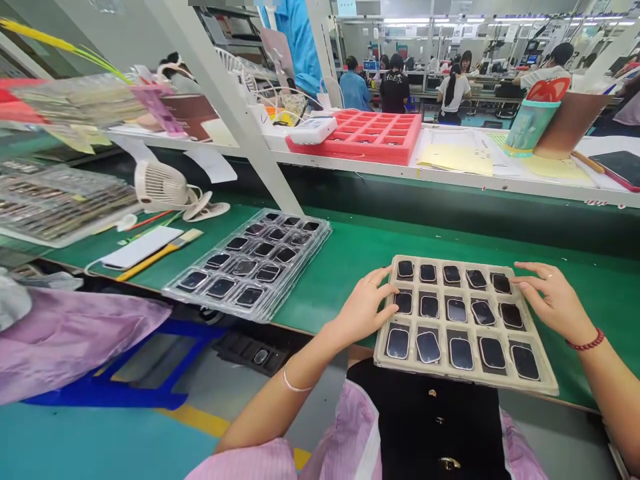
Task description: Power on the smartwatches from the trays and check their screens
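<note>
A beige tray (467, 327) lies at the front edge of the green bench, its near side jutting slightly over. Its pockets hold several dark, rounded-square watch-like screens (461, 353) with pale rims; a few sit askew. My left hand (367, 300) grips the tray's left edge, thumb and fingertips at the rim near the left column. At the far right corner, my right hand (553, 297) has its fingers apart, with fingertips at or just beside the rim. Further left, a stack of clear plastic trays (280, 307) holds similar dark screens.
A yellow-handled brush (160, 257), a white flat device (143, 248) and a small fan (163, 187) are on the left bench. A red foam tray (370, 137) and a cup (533, 127) stand on the shelf. A slanted white post (235, 113) rises behind the clear trays.
</note>
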A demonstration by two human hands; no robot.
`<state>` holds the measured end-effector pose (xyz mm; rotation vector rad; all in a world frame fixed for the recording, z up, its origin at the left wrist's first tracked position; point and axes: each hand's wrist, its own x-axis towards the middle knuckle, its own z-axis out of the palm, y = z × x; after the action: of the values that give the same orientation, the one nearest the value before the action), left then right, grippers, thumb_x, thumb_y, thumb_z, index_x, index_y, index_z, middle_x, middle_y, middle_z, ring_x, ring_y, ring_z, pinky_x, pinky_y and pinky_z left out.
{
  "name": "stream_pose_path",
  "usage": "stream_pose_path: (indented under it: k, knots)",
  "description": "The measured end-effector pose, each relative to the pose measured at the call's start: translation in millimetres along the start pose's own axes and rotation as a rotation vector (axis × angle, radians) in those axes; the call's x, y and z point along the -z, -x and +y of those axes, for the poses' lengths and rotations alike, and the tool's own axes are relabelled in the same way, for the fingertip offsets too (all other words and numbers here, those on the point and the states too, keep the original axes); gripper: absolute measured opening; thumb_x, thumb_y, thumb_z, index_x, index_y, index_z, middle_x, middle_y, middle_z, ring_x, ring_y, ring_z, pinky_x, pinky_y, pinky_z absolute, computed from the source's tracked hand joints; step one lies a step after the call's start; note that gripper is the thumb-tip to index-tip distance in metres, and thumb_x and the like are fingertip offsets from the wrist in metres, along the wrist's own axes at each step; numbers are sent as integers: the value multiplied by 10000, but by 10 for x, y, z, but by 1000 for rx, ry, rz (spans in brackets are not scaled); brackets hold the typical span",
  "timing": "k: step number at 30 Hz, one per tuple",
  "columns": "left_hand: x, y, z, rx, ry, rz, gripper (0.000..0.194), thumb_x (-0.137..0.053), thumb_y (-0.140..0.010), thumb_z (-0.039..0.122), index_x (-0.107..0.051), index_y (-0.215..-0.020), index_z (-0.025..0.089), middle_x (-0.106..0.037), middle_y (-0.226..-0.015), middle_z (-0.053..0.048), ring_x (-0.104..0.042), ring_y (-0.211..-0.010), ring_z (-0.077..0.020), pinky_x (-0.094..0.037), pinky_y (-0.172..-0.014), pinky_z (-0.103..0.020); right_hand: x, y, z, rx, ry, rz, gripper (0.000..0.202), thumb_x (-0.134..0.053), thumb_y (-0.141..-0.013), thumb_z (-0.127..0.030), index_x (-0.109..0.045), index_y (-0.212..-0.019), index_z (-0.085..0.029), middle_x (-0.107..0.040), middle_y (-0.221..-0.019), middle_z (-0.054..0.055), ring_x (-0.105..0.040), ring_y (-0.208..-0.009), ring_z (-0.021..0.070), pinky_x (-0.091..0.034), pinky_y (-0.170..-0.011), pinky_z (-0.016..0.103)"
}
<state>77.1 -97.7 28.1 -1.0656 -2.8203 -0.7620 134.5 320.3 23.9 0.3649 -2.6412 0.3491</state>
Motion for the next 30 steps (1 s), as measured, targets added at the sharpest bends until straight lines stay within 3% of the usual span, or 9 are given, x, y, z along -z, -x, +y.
stream_pose_path:
  k: [5,7,10,13,16,19,23,27,30]
  knots:
    - [21,-86,26,5,32,-53,212,-586,-872,306,-647,-1024,171,-345,-1556,-159,-286,-1455,-360,-324,-1139,-571,47,-38,-231,12,-49,-25,254,-471,-968,-303,-692,-1051,-211,-659,-1180,126,-570,-1132,335,-485,-936,539]
    - [19,-133,41,6,78,-71,193,-630,-840,302,-623,-980,169,-343,-1553,-178,-266,-1465,-358,-325,-1135,-560,16,-140,-460,54,-114,-55,234,-496,-963,-309,-668,-1100,-229,-659,-1169,114,-581,-1117,323,-489,-931,524]
    - [3,-178,47,-1,148,-56,209,-683,-787,265,-583,-943,170,-369,-1529,-204,-263,-1470,-337,-312,-1146,-524,-154,-358,-910,225,-163,-218,217,-520,-954,-309,-686,-1070,-233,-639,-1225,119,-558,-1164,337,-470,-963,544]
    - [-31,-142,77,-11,231,3,217,-696,-749,205,-546,-904,185,-480,-1451,-173,-330,-1435,-311,-302,-1154,-488,-393,-540,-1320,320,-135,-296,197,-585,-907,-285,-687,-1025,-165,-596,-1298,184,-492,-1243,395,-427,-1008,604]
    - [-64,-86,120,2,323,9,169,-651,-772,178,-526,-883,204,-655,-1179,-104,-515,-1266,-277,-392,-1065,-438,-541,-662,-1537,309,-219,-281,94,-662,-795,-188,-637,-882,-161,-600,-1264,197,-472,-1255,401,-425,-1013,586]
    - [-89,-160,143,46,430,-18,98,-581,-837,204,-544,-927,202,-666,-952,-51,-626,-948,-204,-470,-875,-345,-538,-748,-1576,264,-429,-283,163,-620,-732,-87,-533,-788,-213,-663,-1000,96,-610,-995,273,-524,-835,402]
    - [-180,-413,235,123,784,-42,178,-587,-859,276,-541,-1002,180,-614,-855,-25,-590,-747,-135,-483,-694,-260,-368,-720,-1448,74,-517,-272,146,-545,-784,-101,-483,-808,-231,-588,-675,-18,-540,-573,168,-420,-554,279]
    - [-283,-539,286,231,1056,-224,344,-691,-794,348,-569,-1058,165,-585,-855,-23,-556,-652,-102,-496,-589,-236,-165,-372,-1178,-85,-529,-217,67,-501,-882,-186,-488,-860,-248,-579,-665,-27,-514,-540,165,-410,-531,278]
    - [-294,-546,263,284,1080,-236,334,-704,-779,323,-599,-1047,154,-574,-826,-17,-559,-675,-102,-507,-622,-238,-93,-16,-977,-245,-553,-175,71,-516,-916,-285,-536,-852,-262,-624,-717,-13,-583,-599,185,-481,-550,288]
